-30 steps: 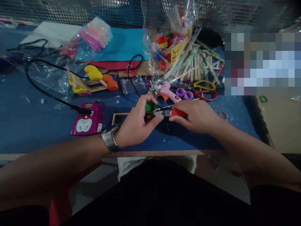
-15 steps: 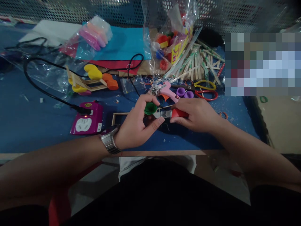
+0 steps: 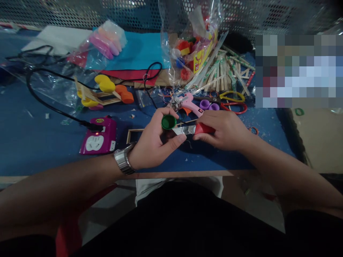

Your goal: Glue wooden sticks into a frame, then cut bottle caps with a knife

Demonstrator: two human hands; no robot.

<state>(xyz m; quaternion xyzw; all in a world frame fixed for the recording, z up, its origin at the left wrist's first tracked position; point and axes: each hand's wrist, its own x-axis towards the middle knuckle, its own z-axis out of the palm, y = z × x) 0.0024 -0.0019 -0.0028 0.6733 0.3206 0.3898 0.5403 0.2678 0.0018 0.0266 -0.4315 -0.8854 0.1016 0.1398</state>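
My left hand point(image 3: 154, 142), with a metal watch at the wrist, has its fingers curled around a small green cup point(image 3: 169, 122) whose hollow side faces up. A red-handled cutter point(image 3: 204, 129) is gripped in my right hand point(image 3: 226, 130). Its metal blade point(image 3: 184, 130) points left and reaches the lower edge of the green cup, close to my left thumb. Under and behind my hands lies a thin wooden frame point(image 3: 129, 136), partly hidden. A pink glue gun point(image 3: 191, 102) rests just beyond them, beside two purple caps point(image 3: 209, 105).
A magenta power socket point(image 3: 99, 137) with a black cable sits at the left. Behind are a stick structure with yellow and orange pieces point(image 3: 105, 96), bagged clay point(image 3: 108, 41), wooden sticks point(image 3: 221, 73), a bag of coloured pieces point(image 3: 190, 53), and scissors point(image 3: 235, 107). Cardboard point(image 3: 318, 139) lies at right.
The green cup has shifted slightly left and tilted, so more of its hollow inside shows. My left fingers have moved a little with it. The cutter stays nearly where it was.
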